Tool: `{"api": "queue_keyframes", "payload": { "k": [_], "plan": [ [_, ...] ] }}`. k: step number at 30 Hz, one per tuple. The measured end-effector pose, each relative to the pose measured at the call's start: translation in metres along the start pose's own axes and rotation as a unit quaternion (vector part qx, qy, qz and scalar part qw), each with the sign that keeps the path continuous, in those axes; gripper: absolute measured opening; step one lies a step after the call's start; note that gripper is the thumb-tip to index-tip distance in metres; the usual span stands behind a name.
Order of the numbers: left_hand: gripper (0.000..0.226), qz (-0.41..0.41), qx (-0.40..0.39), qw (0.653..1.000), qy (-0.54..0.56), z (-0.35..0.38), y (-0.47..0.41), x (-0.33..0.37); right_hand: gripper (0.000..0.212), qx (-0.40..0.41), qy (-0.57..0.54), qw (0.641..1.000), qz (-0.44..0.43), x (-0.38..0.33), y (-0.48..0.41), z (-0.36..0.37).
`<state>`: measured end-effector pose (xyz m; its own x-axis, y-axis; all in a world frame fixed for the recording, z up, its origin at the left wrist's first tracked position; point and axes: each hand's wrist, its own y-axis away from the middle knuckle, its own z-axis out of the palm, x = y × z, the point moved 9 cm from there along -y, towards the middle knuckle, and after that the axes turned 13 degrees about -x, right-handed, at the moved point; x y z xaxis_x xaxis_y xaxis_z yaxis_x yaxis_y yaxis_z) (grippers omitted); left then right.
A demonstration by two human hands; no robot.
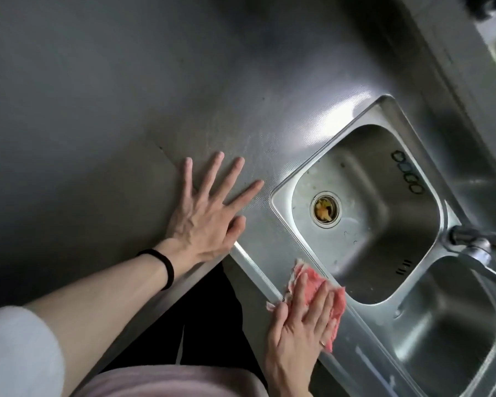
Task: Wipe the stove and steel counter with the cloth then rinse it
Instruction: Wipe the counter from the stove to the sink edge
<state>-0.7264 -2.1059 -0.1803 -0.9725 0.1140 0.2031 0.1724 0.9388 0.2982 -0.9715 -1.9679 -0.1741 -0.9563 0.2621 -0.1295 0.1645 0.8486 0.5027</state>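
A pink cloth lies on the front rim of the steel counter, just before the left sink basin. My right hand presses flat on the cloth with straight fingers. My left hand rests flat on the counter to the left of the basin, fingers spread, holding nothing. A black band circles its wrist. No stove shows in this view.
The left basin's drain holds yellowish food scraps. A second basin sits at the lower right, with a tap between the two basins. The counter's front edge runs diagonally past my body.
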Motion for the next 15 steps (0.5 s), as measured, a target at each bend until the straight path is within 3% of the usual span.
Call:
{"api": "queue_keyframes", "payload": {
  "k": [4,11,15],
  "plan": [
    [0.077,-0.006,0.002,1.0,-0.01,0.004,-0.002,0.0,0.067,0.003,-0.018,1.0,0.022,-0.023,-0.017,-0.004],
    [0.076,-0.007,-0.01,1.0,-0.029,0.005,0.001,0.0,0.062,0.034,-0.005,0.996,-0.079,-0.139,-0.068,-0.019],
    [0.074,-0.007,-0.005,1.0,-0.03,0.003,0.0,-0.001,0.06,0.046,-0.006,0.995,-0.092,-0.145,-0.073,-0.018]
  ]
}}
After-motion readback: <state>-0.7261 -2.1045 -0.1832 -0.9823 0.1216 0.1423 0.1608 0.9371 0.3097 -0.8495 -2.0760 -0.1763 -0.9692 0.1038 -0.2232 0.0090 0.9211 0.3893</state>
